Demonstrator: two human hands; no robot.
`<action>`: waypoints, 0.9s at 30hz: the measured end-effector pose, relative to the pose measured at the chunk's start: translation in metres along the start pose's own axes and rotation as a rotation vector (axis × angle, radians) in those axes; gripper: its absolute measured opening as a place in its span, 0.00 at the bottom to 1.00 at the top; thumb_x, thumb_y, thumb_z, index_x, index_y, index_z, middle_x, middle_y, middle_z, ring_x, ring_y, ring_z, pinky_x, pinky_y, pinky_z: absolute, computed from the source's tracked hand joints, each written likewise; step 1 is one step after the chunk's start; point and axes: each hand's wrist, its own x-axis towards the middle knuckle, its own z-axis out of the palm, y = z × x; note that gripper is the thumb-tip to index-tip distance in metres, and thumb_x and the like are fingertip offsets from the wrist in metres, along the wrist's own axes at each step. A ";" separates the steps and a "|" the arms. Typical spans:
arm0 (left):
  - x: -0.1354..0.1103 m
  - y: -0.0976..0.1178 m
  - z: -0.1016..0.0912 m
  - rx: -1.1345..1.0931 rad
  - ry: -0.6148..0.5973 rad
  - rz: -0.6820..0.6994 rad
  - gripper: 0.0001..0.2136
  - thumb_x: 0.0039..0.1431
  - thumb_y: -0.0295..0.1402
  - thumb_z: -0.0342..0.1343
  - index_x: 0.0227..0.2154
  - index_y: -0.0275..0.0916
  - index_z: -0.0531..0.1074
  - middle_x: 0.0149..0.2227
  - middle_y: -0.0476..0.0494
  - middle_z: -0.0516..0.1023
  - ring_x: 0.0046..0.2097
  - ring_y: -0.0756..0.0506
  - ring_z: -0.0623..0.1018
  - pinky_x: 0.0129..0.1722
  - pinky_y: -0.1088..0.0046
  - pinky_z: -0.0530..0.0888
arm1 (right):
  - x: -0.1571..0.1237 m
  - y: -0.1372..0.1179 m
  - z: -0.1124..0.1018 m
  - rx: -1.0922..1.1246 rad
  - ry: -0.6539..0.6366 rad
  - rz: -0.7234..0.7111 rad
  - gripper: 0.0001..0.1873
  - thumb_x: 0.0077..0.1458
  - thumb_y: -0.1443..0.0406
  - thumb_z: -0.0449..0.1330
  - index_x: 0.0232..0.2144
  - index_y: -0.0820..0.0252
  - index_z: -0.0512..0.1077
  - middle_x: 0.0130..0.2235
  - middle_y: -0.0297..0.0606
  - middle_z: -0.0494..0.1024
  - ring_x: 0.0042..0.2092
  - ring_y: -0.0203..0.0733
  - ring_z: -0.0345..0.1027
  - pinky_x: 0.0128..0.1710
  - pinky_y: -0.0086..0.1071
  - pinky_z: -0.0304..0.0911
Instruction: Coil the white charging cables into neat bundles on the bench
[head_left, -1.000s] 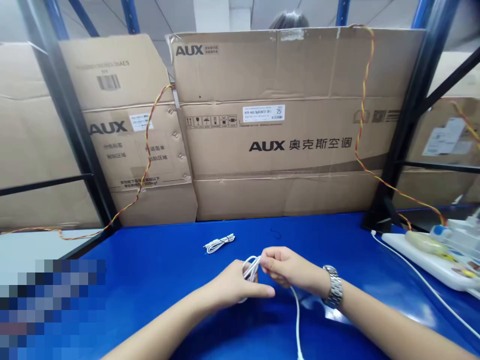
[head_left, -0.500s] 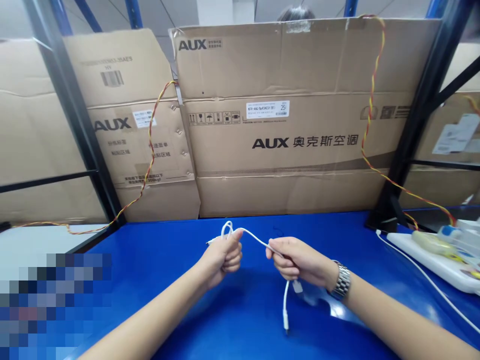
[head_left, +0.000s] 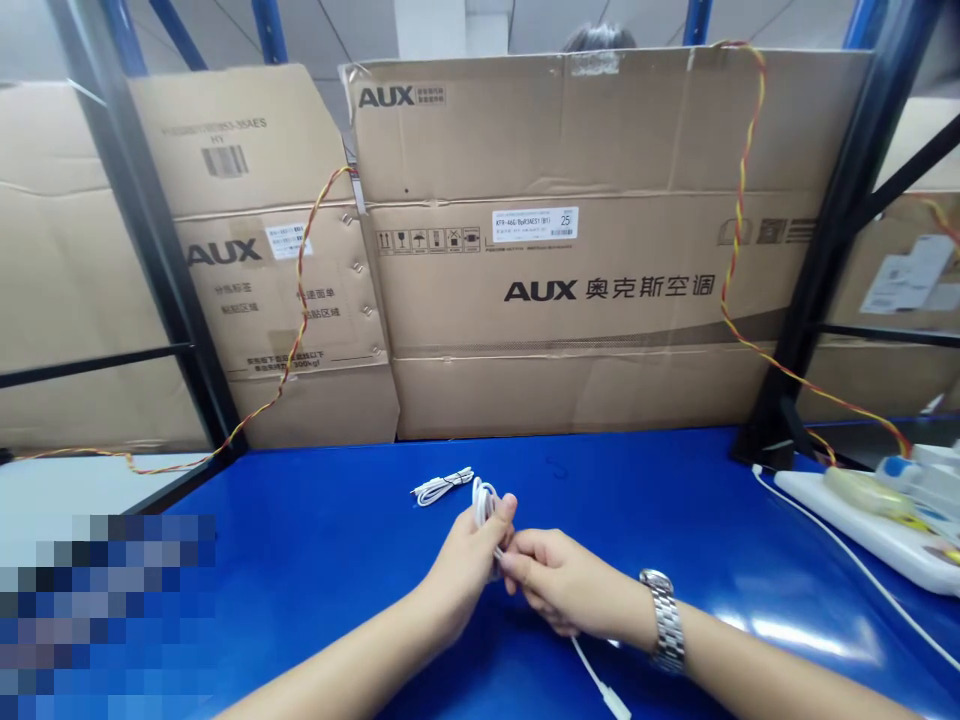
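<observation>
My left hand (head_left: 469, 565) is shut around small loops of white cable (head_left: 485, 505), which stick up above its fingers. My right hand (head_left: 559, 580) is close against it, pinching the same cable between fingers and thumb. Below that hand the cable's free length runs down to a white plug end (head_left: 611, 700) near the bottom of the view. A second white cable (head_left: 442, 487), bundled and tied, lies on the blue table (head_left: 300, 510) just beyond my left hand. A metal wristwatch (head_left: 664, 620) sits on my right wrist.
Large AUX cardboard boxes (head_left: 562, 290) stand along the table's far edge, with twisted red-yellow wires (head_left: 739, 260) draped over them. Dark shelf uprights (head_left: 817, 250) flank them. A white board (head_left: 862, 510) holding parts and a white cord sits at right. A person's hair (head_left: 600, 40) shows behind the boxes.
My hands have come together and lowered from their spread position. The stretched cable between them is now gathered into loops in my left hand, and the plug end has swung right.
</observation>
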 end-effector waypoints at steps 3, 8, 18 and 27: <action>0.004 0.008 -0.007 -0.155 0.068 0.045 0.20 0.50 0.48 0.51 0.15 0.37 0.58 0.15 0.54 0.63 0.17 0.55 0.64 0.18 0.80 0.60 | 0.000 0.000 -0.006 -0.029 -0.027 0.008 0.16 0.54 0.53 0.49 0.26 0.60 0.63 0.14 0.23 0.57 0.13 0.25 0.47 0.11 0.21 0.48; 0.012 0.024 -0.022 -0.461 0.047 0.006 0.23 0.48 0.49 0.53 0.13 0.39 0.51 0.11 0.60 0.51 0.14 0.57 0.56 0.17 0.81 0.60 | 0.001 0.001 -0.014 0.003 -0.090 0.043 0.15 0.52 0.55 0.53 0.27 0.62 0.68 0.14 0.24 0.59 0.13 0.26 0.50 0.12 0.22 0.51; 0.009 0.025 -0.022 -0.188 0.140 0.021 0.24 0.47 0.47 0.55 0.10 0.40 0.51 0.09 0.60 0.50 0.12 0.57 0.53 0.14 0.80 0.58 | 0.002 -0.005 -0.027 0.182 0.206 0.013 0.09 0.42 0.65 0.62 0.27 0.65 0.70 0.20 0.30 0.68 0.20 0.28 0.60 0.21 0.24 0.57; -0.002 0.018 -0.013 0.046 -0.211 -0.196 0.15 0.46 0.43 0.57 0.26 0.32 0.73 0.26 0.37 0.77 0.30 0.43 0.77 0.32 0.69 0.72 | 0.003 -0.005 -0.027 0.295 0.213 -0.176 0.09 0.43 0.64 0.62 0.27 0.64 0.68 0.23 0.32 0.71 0.24 0.33 0.65 0.28 0.30 0.62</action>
